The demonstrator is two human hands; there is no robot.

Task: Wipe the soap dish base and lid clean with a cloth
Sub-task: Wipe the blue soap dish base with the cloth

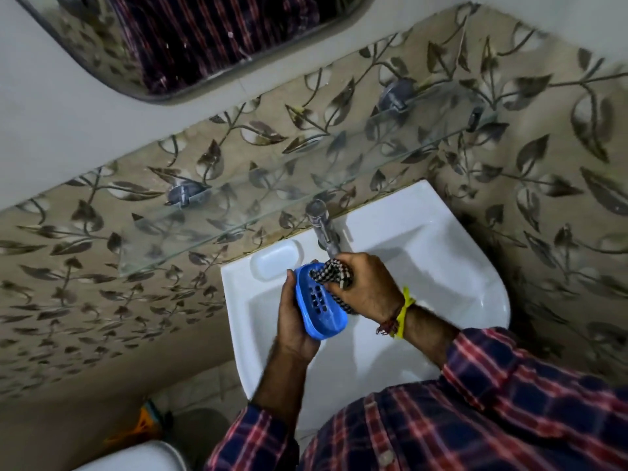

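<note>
Above the white sink (424,253), in the head view, we see the left hand (294,321) with fingers curled around the blue soap dish (321,302), slotted face up. The right hand (368,287), closed on a checked cloth (331,271), presses it into the dish just below the tap (321,226).
</note>
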